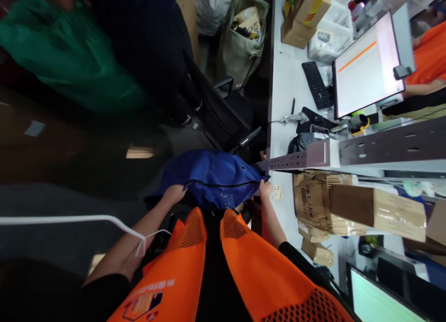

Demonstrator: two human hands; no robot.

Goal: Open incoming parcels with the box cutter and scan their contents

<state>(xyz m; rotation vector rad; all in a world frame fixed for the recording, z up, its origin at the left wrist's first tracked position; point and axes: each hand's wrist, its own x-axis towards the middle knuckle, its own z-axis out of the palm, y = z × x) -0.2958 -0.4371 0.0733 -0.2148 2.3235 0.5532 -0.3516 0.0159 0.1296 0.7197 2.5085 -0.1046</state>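
Observation:
A big blue bag point(216, 168) with a dark zip or seam along its near side spans the space in front of me, low beside the table. My left hand point(175, 193) is closed on its left part, near the dark edge line. At its right end, next to the table edge, my right hand point(265, 188) grips the corner. The bag's underside is hidden, and I cannot tell whether it rests on the floor. An orange vest point(184, 266) hangs open below my view of the bag.
A black office chair point(230, 113) stands just beyond the bag. Another person in dark clothes point(139, 43) is near a green bag point(62, 57). The white table point(285, 94) on the right bears a keyboard point(316, 85), a monitor point(369, 66) and cardboard boxes point(351, 205).

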